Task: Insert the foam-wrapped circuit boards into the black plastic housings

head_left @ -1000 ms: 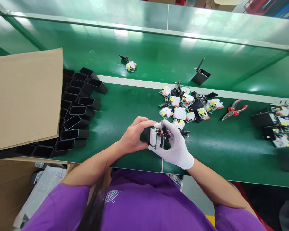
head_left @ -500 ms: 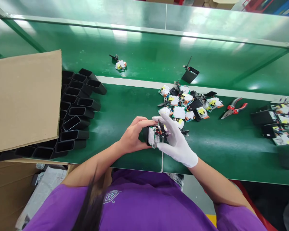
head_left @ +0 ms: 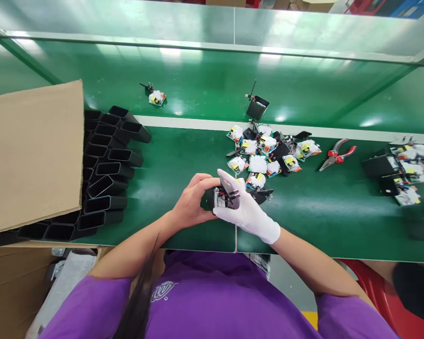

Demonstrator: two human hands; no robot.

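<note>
We see a green worktop [head_left: 183,153], tan cardboard [head_left: 31,155] at nine o'clock, red-and-grey pliers [head_left: 335,159] at three, our right hand [head_left: 245,212] gloved white, our held case [head_left: 208,200] black.

Bench [head_left: 183,155] v. glossy; cardbd [head_left: 31,155] matt; cases [head_left: 118,202] smooth plas.; R hand [head_left: 245,212] cloth-gloved.

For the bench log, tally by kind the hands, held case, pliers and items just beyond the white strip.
Bare left hand: 1
White-gloved right hand: 1
Held black case: 1
Pliers: 1
Black case beyond the strip: 1
Board assembly beyond the strip: 1
Total: 6
</note>
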